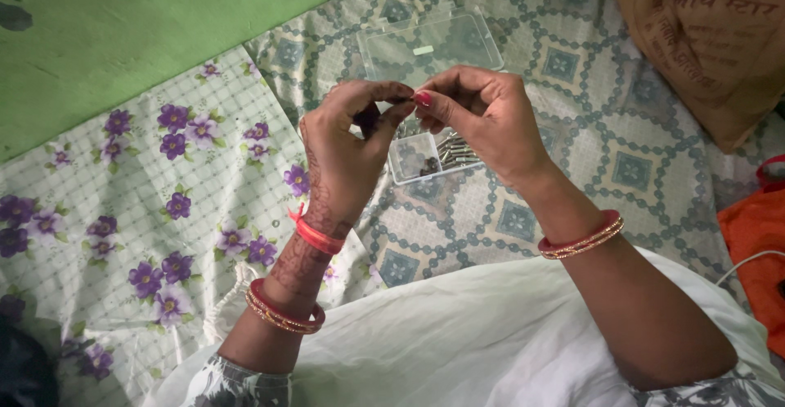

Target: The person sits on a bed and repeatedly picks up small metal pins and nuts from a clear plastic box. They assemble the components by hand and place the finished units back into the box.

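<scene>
Green floor fills the upper left of our view, and below it we see a white cloth (pixel 139 211) printed with purple flowers lying next to a quilt (pixel 589 129) patterned with grey-blue diamonds. On the quilt sits a small clear plastic box (pixel 413 157) with its lid (pixel 429 43) open behind it; one compartment holds a few dark bits, the next a bundle of thin metal pins (pixel 454 152). We hold both hands above the box, fingertips meeting. Our left hand (pixel 347 149), marked with henna, pinches thumb and forefinger narrowly together around something small and dark, too tiny for us to name. Our right hand (pixel 482 116) also has its fingers pinched close, its red-painted thumbnail touching the left fingertips at that same spot. Red and gold bangles (pixel 284 309) ring the left forearm and another pair (pixel 582 239) the right wrist. White fabric (pixel 491 333) covers our lap, and a brown sack (pixel 707 39) and an orange bag (pixel 756 235) lie at the right edge.
</scene>
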